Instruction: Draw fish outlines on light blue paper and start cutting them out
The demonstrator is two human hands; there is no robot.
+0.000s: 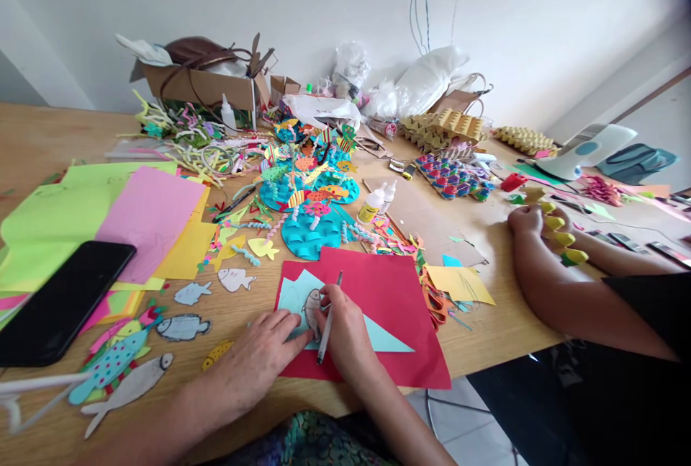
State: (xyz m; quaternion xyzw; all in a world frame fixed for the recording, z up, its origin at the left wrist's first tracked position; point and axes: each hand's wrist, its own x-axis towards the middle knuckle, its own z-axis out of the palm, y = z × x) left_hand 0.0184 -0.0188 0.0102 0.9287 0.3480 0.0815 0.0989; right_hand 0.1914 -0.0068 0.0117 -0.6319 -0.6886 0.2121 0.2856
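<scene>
My right hand [345, 325] is closed around a slim pen [325, 336] with a clear barrel, over a light blue sheet of paper [381, 336]. Beside its fingertips a grey paper fish cutout [312, 307] lies on that sheet. My left hand [264, 343] rests flat with its fingers stretched out, fingertips at the light blue sheet's left part near the fish. Under the blue sheet are red sheets [372, 279]. More paper fish lie left of my hands, among them a white fish [236, 279], a grey fish [183, 327] and a dotted blue fish [116, 365].
A black phone [65, 300] lies on coloured paper at left. Glue bottles [372, 204], blue painted egg-carton pieces with paper fish [310, 232] and orange scissors [438, 307] stand or lie beyond. At right, another person's hands [529, 225] hold yellow-tipped carton pieces [558, 235].
</scene>
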